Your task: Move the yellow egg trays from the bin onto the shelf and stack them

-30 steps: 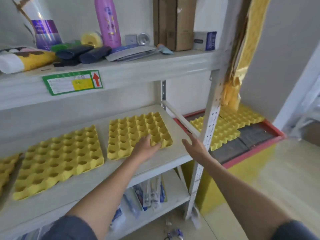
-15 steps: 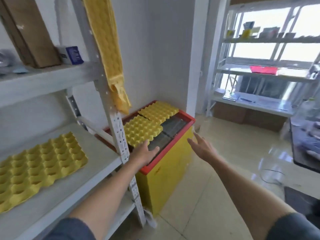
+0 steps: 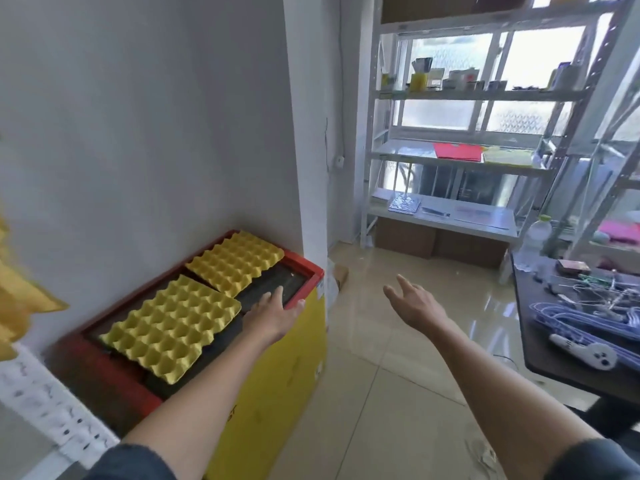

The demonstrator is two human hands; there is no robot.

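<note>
Two yellow egg trays lie in the bin (image 3: 313,271), a yellow box with a red rim standing against the wall. The near tray (image 3: 169,327) is at the bin's left, the far tray (image 3: 237,261) toward its back right. My left hand (image 3: 273,313) hovers over the bin's front rim, just right of the near tray, fingers apart and holding nothing. My right hand (image 3: 414,303) is open in the air over the floor, to the right of the bin. Of the shelf for the trays, only a white perforated post (image 3: 45,407) shows at the lower left.
A yellow crumpled sheet (image 3: 20,306) hangs at the left edge. White metal shelving (image 3: 460,95) with papers stands by the window at the back. A dark table (image 3: 568,358) with cables and tools is at the right. Tiled floor lies between bin and table.
My view has swung right, from the shelf with its trays to the bin. Both hands have left the shelf; the left now reaches over the bin, the right hangs over the floor.
</note>
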